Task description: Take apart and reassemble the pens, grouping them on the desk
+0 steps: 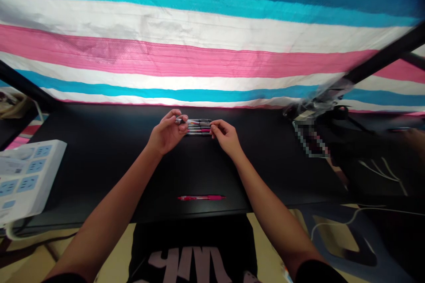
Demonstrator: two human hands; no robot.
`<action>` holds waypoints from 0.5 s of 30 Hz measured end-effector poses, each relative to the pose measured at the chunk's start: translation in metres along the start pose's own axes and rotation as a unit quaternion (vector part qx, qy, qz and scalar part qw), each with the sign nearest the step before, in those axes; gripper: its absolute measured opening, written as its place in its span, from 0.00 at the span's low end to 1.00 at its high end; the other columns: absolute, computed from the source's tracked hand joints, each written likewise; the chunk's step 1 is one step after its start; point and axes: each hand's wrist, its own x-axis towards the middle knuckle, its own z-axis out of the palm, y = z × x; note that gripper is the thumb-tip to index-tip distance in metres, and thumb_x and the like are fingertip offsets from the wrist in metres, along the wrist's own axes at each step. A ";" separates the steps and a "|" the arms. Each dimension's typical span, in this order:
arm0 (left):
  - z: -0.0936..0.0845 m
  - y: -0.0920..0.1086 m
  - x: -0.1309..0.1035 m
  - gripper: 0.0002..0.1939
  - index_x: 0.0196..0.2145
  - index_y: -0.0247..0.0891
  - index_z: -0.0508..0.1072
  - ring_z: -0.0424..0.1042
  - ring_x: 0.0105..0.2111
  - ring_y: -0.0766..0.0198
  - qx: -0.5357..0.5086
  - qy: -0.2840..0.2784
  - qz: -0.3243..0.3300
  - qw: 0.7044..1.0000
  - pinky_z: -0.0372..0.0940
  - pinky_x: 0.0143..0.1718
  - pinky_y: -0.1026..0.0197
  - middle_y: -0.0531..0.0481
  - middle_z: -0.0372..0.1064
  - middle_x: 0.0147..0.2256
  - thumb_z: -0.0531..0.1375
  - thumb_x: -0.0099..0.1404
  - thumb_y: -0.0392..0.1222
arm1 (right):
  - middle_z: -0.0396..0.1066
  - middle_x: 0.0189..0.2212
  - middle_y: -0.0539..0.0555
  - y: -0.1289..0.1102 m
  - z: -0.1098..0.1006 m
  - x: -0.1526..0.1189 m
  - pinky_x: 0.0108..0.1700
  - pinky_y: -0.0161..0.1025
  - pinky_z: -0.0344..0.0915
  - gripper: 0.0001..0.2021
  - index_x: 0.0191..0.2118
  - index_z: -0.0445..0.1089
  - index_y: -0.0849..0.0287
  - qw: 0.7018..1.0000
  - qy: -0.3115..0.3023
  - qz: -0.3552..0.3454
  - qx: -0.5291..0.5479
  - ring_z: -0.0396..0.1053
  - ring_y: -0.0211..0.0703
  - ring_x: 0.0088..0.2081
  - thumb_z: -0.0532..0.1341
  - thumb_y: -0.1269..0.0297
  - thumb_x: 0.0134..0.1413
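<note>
Several pens (pixel 199 127) lie side by side in a row on the black table (pixel 206 163), between my two hands. My left hand (pixel 168 131) is at their left ends, its fingers curled round the dark end of a pen. My right hand (pixel 226 136) touches the right ends of the row, with thumb and fingertips pinched together there; what they grip is too small to tell. Nearer the table's front edge, a red pen (pixel 202 197) lies alone, level and apart from the others.
A white power strip (pixel 33 177) with blue sockets is at the left edge. Clear plastic packaging (pixel 318 99) and a pixelated item (pixel 311 139) are on the right. A striped sheet (pixel 199 59) hangs behind the table. A blurred hand (pixel 415 137) shows at the far right.
</note>
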 end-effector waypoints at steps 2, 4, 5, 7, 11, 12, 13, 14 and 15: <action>-0.001 0.000 0.000 0.07 0.36 0.37 0.73 0.69 0.27 0.70 -0.004 0.001 0.002 1.000 0.67 0.29 0.68 0.48 0.72 0.34 0.68 0.61 0.34 | 0.71 0.24 0.49 0.000 0.000 0.000 0.31 0.38 0.65 0.16 0.37 0.72 0.57 1.000 0.003 0.000 -0.001 0.67 0.38 0.25 0.64 0.47 0.59; -0.002 0.000 0.001 0.08 0.35 0.37 0.73 0.69 0.27 0.70 -0.007 0.005 0.009 1.000 0.66 0.29 0.69 0.49 0.72 0.34 0.68 0.60 0.33 | 0.71 0.24 0.49 0.000 0.000 0.000 0.31 0.38 0.64 0.16 0.37 0.72 0.57 1.000 0.004 0.000 -0.004 0.66 0.38 0.24 0.64 0.47 0.59; -0.003 0.000 0.001 0.08 0.35 0.38 0.73 0.68 0.27 0.70 -0.006 0.006 0.011 1.000 0.66 0.29 0.69 0.49 0.72 0.34 0.68 0.60 0.32 | 0.71 0.24 0.49 -0.001 0.000 0.000 0.31 0.38 0.64 0.16 0.37 0.72 0.57 1.000 0.003 -0.001 -0.004 0.66 0.38 0.24 0.64 0.47 0.59; -0.003 0.000 0.002 0.08 0.35 0.38 0.73 0.68 0.26 0.70 -0.005 0.007 0.011 1.000 0.66 0.29 0.68 0.49 0.72 0.34 0.68 0.60 0.33 | 0.71 0.24 0.49 -0.001 0.000 0.000 0.31 0.38 0.64 0.16 0.37 0.73 0.57 1.000 0.002 -0.002 -0.001 0.66 0.38 0.24 0.64 0.48 0.59; -0.003 0.000 0.002 0.08 0.37 0.37 0.73 0.69 0.27 0.69 -0.010 0.006 0.008 1.000 0.67 0.29 0.68 0.48 0.72 0.34 0.68 0.61 0.35 | 0.71 0.24 0.49 -0.001 0.000 0.000 0.30 0.38 0.64 0.16 0.37 0.73 0.57 1.000 0.002 -0.002 0.001 0.66 0.38 0.24 0.64 0.48 0.59; -0.003 0.000 0.002 0.07 0.36 0.38 0.73 0.69 0.27 0.70 -0.009 0.009 0.010 1.000 0.67 0.29 0.68 0.49 0.72 0.34 0.68 0.62 0.35 | 0.71 0.24 0.49 -0.001 0.000 0.000 0.30 0.38 0.64 0.16 0.37 0.73 0.57 1.000 0.003 -0.001 0.000 0.66 0.38 0.24 0.64 0.48 0.59; -0.002 0.000 0.002 0.07 0.36 0.38 0.72 0.69 0.27 0.70 -0.008 0.013 0.013 1.000 0.66 0.29 0.69 0.49 0.72 0.34 0.68 0.62 0.34 | 0.71 0.24 0.49 -0.001 0.000 0.000 0.30 0.38 0.64 0.16 0.37 0.73 0.57 1.000 0.003 -0.001 0.000 0.66 0.38 0.24 0.64 0.48 0.59; -0.002 0.000 0.002 0.07 0.35 0.38 0.72 0.69 0.26 0.71 -0.006 0.018 0.015 1.000 0.66 0.28 0.69 0.50 0.72 0.34 0.67 0.63 0.33 | 0.71 0.24 0.49 -0.001 0.001 0.000 0.30 0.38 0.64 0.16 0.37 0.73 0.57 1.000 0.002 0.000 -0.001 0.66 0.38 0.24 0.64 0.47 0.59; -0.001 0.000 0.001 0.07 0.35 0.38 0.71 0.68 0.26 0.71 -0.005 0.022 0.016 1.000 0.65 0.28 0.70 0.50 0.72 0.33 0.67 0.64 0.33 | 0.71 0.24 0.49 -0.001 0.001 0.000 0.30 0.38 0.64 0.16 0.37 0.73 0.57 1.000 0.002 0.001 -0.002 0.66 0.38 0.24 0.64 0.47 0.59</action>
